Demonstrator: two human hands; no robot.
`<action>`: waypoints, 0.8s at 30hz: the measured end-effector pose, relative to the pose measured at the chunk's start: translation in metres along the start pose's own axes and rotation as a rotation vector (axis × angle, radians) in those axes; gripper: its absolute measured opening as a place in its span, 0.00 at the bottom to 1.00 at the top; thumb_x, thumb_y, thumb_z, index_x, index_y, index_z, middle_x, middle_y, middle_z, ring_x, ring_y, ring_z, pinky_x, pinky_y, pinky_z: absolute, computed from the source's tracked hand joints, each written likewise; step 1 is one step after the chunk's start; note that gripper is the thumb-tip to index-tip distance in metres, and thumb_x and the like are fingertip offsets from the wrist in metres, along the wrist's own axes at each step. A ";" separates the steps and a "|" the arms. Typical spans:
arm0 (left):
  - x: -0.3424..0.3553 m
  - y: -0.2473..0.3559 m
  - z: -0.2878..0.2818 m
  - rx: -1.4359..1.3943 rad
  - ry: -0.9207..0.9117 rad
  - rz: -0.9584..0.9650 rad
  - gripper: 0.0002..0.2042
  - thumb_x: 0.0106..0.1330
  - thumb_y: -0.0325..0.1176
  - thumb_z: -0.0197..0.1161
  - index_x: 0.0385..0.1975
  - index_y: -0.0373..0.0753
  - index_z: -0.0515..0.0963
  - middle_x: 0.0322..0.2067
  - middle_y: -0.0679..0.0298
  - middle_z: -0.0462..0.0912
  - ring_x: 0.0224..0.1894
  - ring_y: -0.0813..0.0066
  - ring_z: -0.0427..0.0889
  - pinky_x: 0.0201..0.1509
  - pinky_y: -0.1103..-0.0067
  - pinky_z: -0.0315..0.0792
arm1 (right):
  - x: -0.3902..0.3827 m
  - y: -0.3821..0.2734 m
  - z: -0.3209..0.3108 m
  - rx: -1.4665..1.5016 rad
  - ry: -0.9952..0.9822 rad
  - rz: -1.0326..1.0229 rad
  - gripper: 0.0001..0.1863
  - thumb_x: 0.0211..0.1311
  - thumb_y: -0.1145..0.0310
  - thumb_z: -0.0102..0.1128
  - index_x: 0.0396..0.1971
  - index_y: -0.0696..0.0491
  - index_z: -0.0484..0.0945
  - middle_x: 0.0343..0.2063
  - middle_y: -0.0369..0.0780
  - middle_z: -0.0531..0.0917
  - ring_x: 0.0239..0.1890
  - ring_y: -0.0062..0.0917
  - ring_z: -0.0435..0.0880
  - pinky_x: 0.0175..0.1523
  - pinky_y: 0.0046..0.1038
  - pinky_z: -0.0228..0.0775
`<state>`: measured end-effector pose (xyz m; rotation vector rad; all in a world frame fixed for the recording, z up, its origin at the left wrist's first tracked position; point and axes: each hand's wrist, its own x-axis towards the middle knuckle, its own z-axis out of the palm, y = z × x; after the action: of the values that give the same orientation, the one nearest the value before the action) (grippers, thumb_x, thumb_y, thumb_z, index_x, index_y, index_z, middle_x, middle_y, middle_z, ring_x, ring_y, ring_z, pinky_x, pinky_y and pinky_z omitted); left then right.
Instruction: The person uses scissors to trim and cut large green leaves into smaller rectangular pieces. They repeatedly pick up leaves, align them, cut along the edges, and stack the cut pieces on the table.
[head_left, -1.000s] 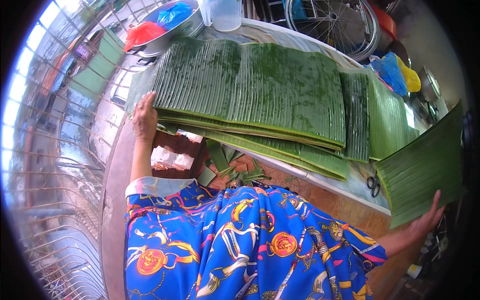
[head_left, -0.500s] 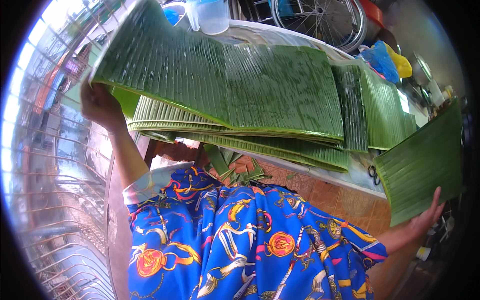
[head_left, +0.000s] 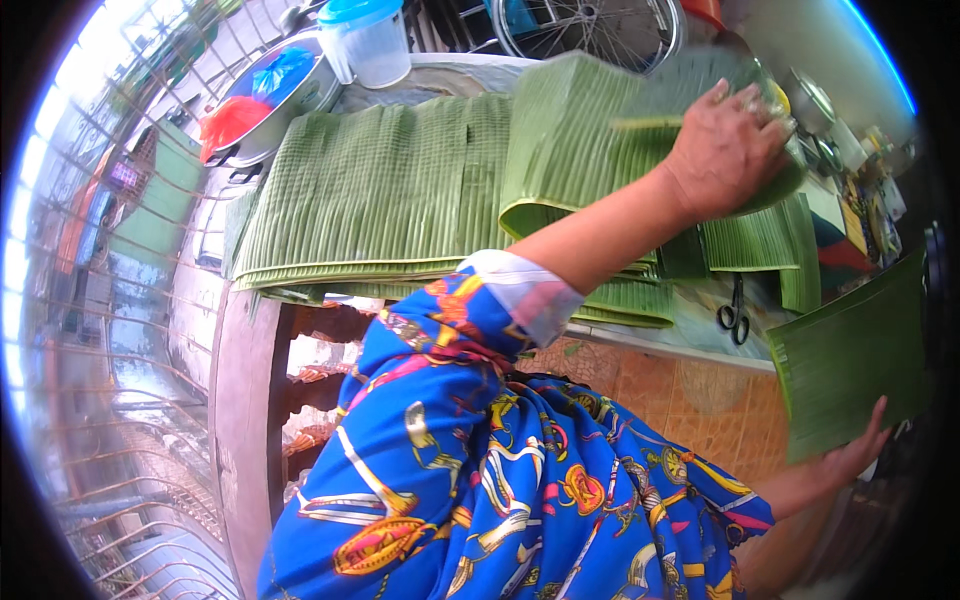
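My left hand reaches across to the right side of the table, its fingers curled on the end of a long banana leaf. The leaf folds back over itself in a loop, with its pale ribbed side up. Beneath and to its left lies a stack of banana leaves. At the far right, my right hand holds a cut banana leaf piece by its lower edge, dark green side showing. Between that piece and the stack, black scissors rest at the table's front edge.
A metal pot with red and blue plastic bags stands at the back left, beside a clear pitcher with a blue lid. A spoked wheel is behind the table. Wire grating runs along the left, and several utensils crowd the far right.
My left hand has swung from far left to right, folding the long leaf over and uncovering the pale stack. The right hand still holds its leaf piece, slightly lower.
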<state>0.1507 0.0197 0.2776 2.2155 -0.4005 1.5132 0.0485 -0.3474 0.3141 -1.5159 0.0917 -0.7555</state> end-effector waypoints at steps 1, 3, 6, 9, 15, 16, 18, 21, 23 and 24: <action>-0.017 -0.003 0.021 0.075 -0.077 -0.006 0.25 0.59 0.43 0.64 0.58 0.48 0.72 0.57 0.51 0.73 0.58 0.47 0.72 0.60 0.52 0.63 | 0.001 -0.003 -0.001 -0.002 0.004 0.011 0.30 0.62 0.64 0.63 0.61 0.61 0.66 0.58 0.44 0.71 0.56 0.31 0.73 0.59 0.32 0.67; -0.044 0.003 0.041 0.028 -0.311 -0.033 0.29 0.59 0.44 0.64 0.62 0.49 0.68 0.63 0.49 0.65 0.66 0.44 0.61 0.67 0.45 0.49 | -0.001 -0.004 -0.013 -0.030 0.048 0.025 0.31 0.62 0.64 0.63 0.61 0.61 0.66 0.58 0.44 0.71 0.56 0.32 0.73 0.59 0.32 0.67; -0.077 0.033 0.000 -0.124 -0.650 -0.028 0.36 0.58 0.49 0.64 0.68 0.49 0.61 0.70 0.48 0.52 0.73 0.43 0.43 0.69 0.40 0.33 | -0.007 0.001 -0.018 -0.099 0.193 0.095 0.31 0.61 0.63 0.64 0.61 0.61 0.66 0.57 0.45 0.71 0.56 0.33 0.73 0.58 0.33 0.69; -0.082 0.012 -0.080 -0.067 -0.717 -0.109 0.45 0.53 0.57 0.67 0.70 0.49 0.56 0.72 0.50 0.47 0.74 0.44 0.36 0.70 0.41 0.29 | -0.014 -0.004 -0.020 -0.101 0.235 0.180 0.32 0.61 0.64 0.65 0.61 0.61 0.65 0.57 0.46 0.71 0.55 0.33 0.73 0.56 0.35 0.70; -0.149 -0.046 -0.129 0.261 -1.155 -0.215 0.41 0.54 0.44 0.67 0.70 0.50 0.57 0.71 0.54 0.51 0.74 0.47 0.44 0.71 0.44 0.39 | -0.013 -0.002 -0.025 -0.185 0.069 0.236 0.33 0.61 0.64 0.64 0.62 0.61 0.63 0.57 0.46 0.71 0.55 0.34 0.73 0.56 0.35 0.70; -0.156 -0.050 -0.134 0.307 -1.174 -0.238 0.38 0.56 0.39 0.66 0.69 0.50 0.58 0.71 0.55 0.54 0.73 0.48 0.47 0.72 0.46 0.43 | -0.012 0.001 -0.024 -0.184 0.021 0.230 0.33 0.61 0.64 0.64 0.63 0.60 0.63 0.57 0.46 0.71 0.55 0.34 0.73 0.56 0.35 0.69; -0.171 -0.075 -0.140 0.268 -1.020 -0.221 0.33 0.56 0.29 0.60 0.66 0.48 0.64 0.69 0.55 0.58 0.71 0.48 0.54 0.71 0.50 0.51 | -0.019 0.002 -0.007 -0.135 0.073 0.196 0.32 0.63 0.63 0.62 0.62 0.63 0.64 0.57 0.48 0.71 0.56 0.34 0.73 0.58 0.33 0.68; -0.162 -0.084 -0.160 0.284 -0.757 -0.262 0.29 0.55 0.15 0.51 0.60 0.44 0.71 0.66 0.55 0.64 0.68 0.51 0.62 0.69 0.58 0.61 | -0.022 0.008 0.003 -0.051 0.117 0.159 0.30 0.62 0.66 0.62 0.61 0.63 0.65 0.57 0.47 0.71 0.56 0.33 0.73 0.58 0.32 0.67; -0.154 -0.086 -0.182 0.396 -0.681 -0.280 0.29 0.55 0.14 0.50 0.59 0.42 0.71 0.66 0.56 0.63 0.69 0.52 0.60 0.70 0.58 0.59 | -0.023 0.012 0.002 -0.007 0.106 0.155 0.29 0.62 0.68 0.62 0.61 0.62 0.66 0.56 0.46 0.72 0.56 0.32 0.73 0.58 0.32 0.67; -0.161 -0.090 -0.196 0.477 -0.710 -0.293 0.29 0.54 0.15 0.51 0.59 0.42 0.71 0.67 0.56 0.62 0.70 0.53 0.58 0.71 0.57 0.56 | -0.023 0.015 0.002 0.012 0.080 0.161 0.29 0.61 0.69 0.63 0.61 0.61 0.67 0.56 0.45 0.73 0.55 0.32 0.73 0.58 0.32 0.67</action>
<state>-0.0245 0.1951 0.1726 2.9943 0.1097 0.6754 0.0378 -0.3367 0.2912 -1.4481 0.2656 -0.6862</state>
